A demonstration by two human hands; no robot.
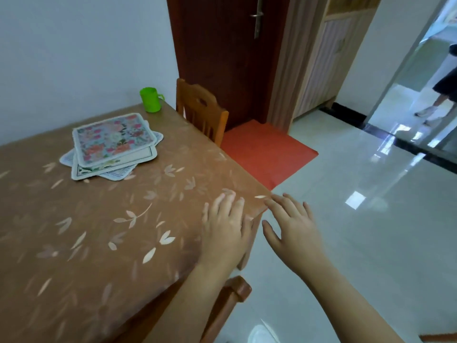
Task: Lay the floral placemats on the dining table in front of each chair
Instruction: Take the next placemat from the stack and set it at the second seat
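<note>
A loose stack of floral placemats [111,142] lies on the far left part of the dining table [99,231], the top one pink-flowered with a white border. The table wears a brown cloth with a pale leaf pattern. My left hand [225,231] rests flat on the cloth near the table's right corner, fingers spread, holding nothing. My right hand [294,231] hovers open just past that corner, over the floor. Both hands are well away from the placemats. One wooden chair [202,110] stands at the table's far right side. Another chair's top [237,290] shows below my left arm.
A green plastic cup [150,99] stands at the table's far edge by the white wall. Behind the chair is a dark red door [230,58] with an orange mat [267,152] on glossy white tiles. A person's legs [440,100] show in the doorway at far right.
</note>
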